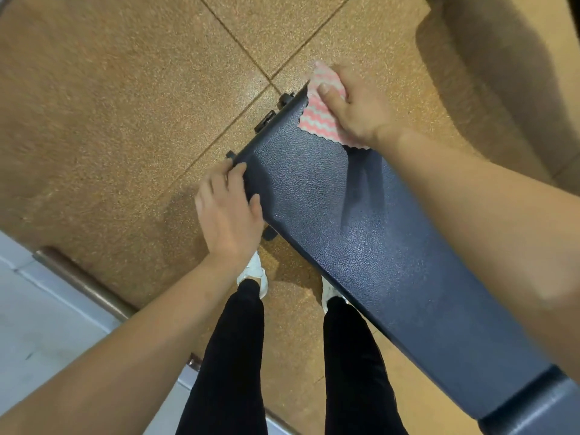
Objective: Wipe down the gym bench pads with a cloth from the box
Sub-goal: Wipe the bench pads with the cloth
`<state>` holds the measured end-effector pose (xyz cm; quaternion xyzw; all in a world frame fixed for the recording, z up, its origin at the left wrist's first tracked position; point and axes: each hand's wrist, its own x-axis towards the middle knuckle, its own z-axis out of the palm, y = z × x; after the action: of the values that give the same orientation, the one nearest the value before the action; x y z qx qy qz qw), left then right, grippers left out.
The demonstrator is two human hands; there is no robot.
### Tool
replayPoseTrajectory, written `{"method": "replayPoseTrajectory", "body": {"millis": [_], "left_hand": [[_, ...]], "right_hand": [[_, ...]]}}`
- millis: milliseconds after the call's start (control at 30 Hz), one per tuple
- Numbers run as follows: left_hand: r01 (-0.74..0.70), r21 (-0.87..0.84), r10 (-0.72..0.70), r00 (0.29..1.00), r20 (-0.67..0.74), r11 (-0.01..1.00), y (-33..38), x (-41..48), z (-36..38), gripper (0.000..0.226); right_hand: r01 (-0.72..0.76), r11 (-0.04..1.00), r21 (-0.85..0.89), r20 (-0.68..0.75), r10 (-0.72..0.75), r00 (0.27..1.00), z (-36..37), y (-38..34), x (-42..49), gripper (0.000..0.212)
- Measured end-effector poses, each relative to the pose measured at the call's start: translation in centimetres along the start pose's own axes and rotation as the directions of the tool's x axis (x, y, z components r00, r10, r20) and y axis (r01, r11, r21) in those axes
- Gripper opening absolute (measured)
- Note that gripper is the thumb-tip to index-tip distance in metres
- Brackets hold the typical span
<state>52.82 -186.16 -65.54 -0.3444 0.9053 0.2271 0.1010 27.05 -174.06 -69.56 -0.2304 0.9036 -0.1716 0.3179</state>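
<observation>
Seemingly one cloth (316,112) under right hand (357,105), left hand (229,211) gripping one pad (361,221).

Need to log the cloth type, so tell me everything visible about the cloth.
The cloth is a thin sheet with pink and pale zigzag stripes and a scalloped edge. It lies flat on the far end of the blue bench pad, one corner reaching past the pad's end. The right hand presses it, hiding much of it.

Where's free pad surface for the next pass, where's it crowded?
Free: the long middle of the bench pad, from the cloth down to the near seam. Crowded: the far end, where the right hand presses the cloth and the left hand grips the pad's left edge.
</observation>
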Motion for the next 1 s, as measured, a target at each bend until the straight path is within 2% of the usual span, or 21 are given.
{"method": "replayPoseTrajectory", "body": {"millis": [100, 200, 367, 567, 833, 1000], "left_hand": [[-0.198, 0.157, 0.181, 0.976, 0.117, 0.967, 2.7, -2.4, 1.0, 0.069], [-0.244, 0.233, 0.197, 0.958, 0.208, 0.941, 5.2, -4.9, 2.5, 0.082], [-0.210, 0.282, 0.132, 0.953, 0.274, 0.936, 8.3, -10.1, 5.0, 0.104], [-0.135, 0.334, 0.010, 0.936, 0.351, 0.933, 10.4, -13.5, 7.2, 0.134], [-0.171, 0.469, 0.003, 0.941, 0.337, 0.867, 11.3, -13.6, 7.9, 0.143], [-0.074, 0.306, -0.029, 0.947, 0.320, 0.949, 11.9, -13.7, 7.5, 0.145]], "right_hand": [[-0.004, 1.000, 0.022, 0.026, 0.003, 1.000, 0.1, 1.6, -2.1, 0.066], [0.021, 0.999, 0.038, 0.024, -0.022, 0.999, 0.1, 3.6, -4.1, 0.070], [0.010, 0.999, -0.045, 0.039, -0.008, 0.999, 0.1, 6.8, -7.3, 0.067], [-0.004, 1.000, -0.025, 0.054, 0.005, 0.999, 0.8, 12.3, -11.6, 0.076], [-0.022, 0.995, -0.100, 0.034, 0.025, 0.999, 1.2, 18.5, -18.4, 0.078], [-0.042, 0.994, -0.099, 0.038, 0.046, 0.998, 1.2, 21.6, -22.4, 0.079]]}}
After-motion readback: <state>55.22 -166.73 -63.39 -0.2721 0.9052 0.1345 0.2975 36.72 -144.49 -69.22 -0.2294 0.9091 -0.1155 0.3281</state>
